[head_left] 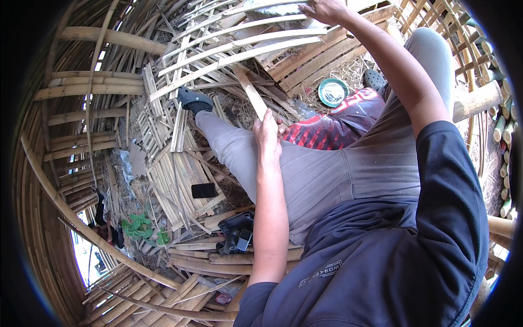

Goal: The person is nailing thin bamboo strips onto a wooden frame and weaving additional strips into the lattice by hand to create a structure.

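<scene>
My left hand (pixel 267 133) is closed around the near end of a flat, pale bamboo strip (pixel 250 91), above my left thigh. The strip slants away to the far left. My right hand (pixel 326 11) is stretched out to the far edge of view, its fingers bent down beside a silvery-white bundle (pixel 278 10) and the ends of long bamboo strips (pixel 239 43). What those fingers hold, if anything, I cannot make out. Across my lap lies a red and black printed cloth (pixel 338 122), partly under my left hand.
A slatted wooden crate (pixel 321 60) stands ahead, with a round green-rimmed tub (pixel 333 92) nearer me. A black phone (pixel 204 190) lies on bamboo slats to the left. Close by is a black bag (pixel 237 231). Bamboo poles (pixel 109 38) form the left wall.
</scene>
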Available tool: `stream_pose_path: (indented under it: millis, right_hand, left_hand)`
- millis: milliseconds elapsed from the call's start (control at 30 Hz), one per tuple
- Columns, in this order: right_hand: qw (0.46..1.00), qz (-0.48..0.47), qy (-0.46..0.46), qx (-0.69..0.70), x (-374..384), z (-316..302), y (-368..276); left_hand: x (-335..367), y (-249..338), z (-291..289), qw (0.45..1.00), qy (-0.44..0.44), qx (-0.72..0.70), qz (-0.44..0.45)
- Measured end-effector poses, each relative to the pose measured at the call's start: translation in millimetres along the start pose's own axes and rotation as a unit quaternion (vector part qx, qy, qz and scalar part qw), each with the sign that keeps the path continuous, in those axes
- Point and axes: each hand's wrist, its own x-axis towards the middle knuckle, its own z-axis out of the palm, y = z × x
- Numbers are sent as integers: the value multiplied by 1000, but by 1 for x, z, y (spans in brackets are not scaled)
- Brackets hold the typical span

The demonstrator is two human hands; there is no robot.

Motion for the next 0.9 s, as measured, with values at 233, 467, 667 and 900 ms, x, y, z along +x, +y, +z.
stream_pose_path:
  millis: [233,467,667,900]
  right_hand:
    - [1000,-2,3,1,1,-1,-4]
    - [1000,-9,-11,-7,1,-1,-2]
    - [1000,18,-19,4,0,-9,-6]
    - [999,20,-34,8,0,-13,-19]
  left_hand:
    - [2,-2,-4,1000,-3,3,3]
    - [5,-2,-3,1000,-3,-15,-24]
    - [5,0,-2,1000,-12,10,-20]
    - [1,0,-7,999,-6,28,-13]
